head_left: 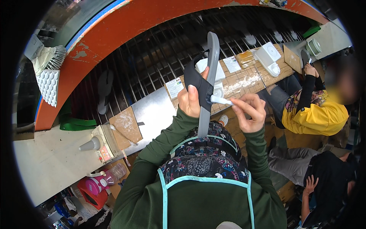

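Observation:
A grey-soled slide sandal stands on edge in front of me, its dark strap facing left. My left hand is closed around the strap, with the thumb up and part of the fingers hidden behind it. Between the thumb and fingers of my right hand is a small white-handled brush. Its head meets the sandal where the strap joins the sole; the bristles are too small to make out. Just behind the sandal, white containers sit on the work ledge.
Metal rods form a rack beyond the ledge, with a sandal lying on it. A brown board and a grey cone are at left. A co-worker in yellow handles a sandal at right; another person is lower right.

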The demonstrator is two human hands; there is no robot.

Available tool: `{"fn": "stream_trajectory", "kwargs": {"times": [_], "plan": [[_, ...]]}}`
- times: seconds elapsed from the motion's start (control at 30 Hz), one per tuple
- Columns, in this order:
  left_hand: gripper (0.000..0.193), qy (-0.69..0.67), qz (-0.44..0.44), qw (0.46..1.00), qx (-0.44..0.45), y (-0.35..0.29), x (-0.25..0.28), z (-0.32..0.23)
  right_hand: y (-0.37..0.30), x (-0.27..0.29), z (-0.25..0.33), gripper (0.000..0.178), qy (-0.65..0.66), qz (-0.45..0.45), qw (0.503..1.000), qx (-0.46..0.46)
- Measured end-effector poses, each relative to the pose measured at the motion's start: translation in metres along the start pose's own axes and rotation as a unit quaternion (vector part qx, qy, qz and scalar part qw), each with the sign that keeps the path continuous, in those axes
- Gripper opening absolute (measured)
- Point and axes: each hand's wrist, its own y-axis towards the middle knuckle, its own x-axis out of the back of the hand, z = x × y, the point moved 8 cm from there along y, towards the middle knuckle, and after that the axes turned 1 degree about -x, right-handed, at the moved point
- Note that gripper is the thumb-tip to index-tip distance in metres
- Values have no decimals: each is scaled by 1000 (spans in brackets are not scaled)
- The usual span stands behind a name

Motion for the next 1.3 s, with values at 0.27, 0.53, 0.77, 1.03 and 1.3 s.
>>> {"fn": "stream_trajectory", "kwargs": {"times": [0.27, 0.53, 0.77, 1.03, 1.3], "plan": [[57, 7, -18, 1000, -19, 6, 3, 1, -2, -1, 6, 28, -18, 11, 1000, 16], [70, -88, 17, 995, 36, 6, 1, 21, 2, -4, 9, 27, 17, 57, 998, 19], [83, -462, 16, 857, 229, -8, -23, 49, 2, -5, -3, 24, 76, -43, 994, -66], [89, -646, 68, 688, 323, -22, -40, 46, 9, -4, -4, 21, 179, -26, 978, -107], [87, -665, 73, 667, 327, -19, -36, 49, -7, -15, 2, 20, 200, 135, 969, -55]]}}
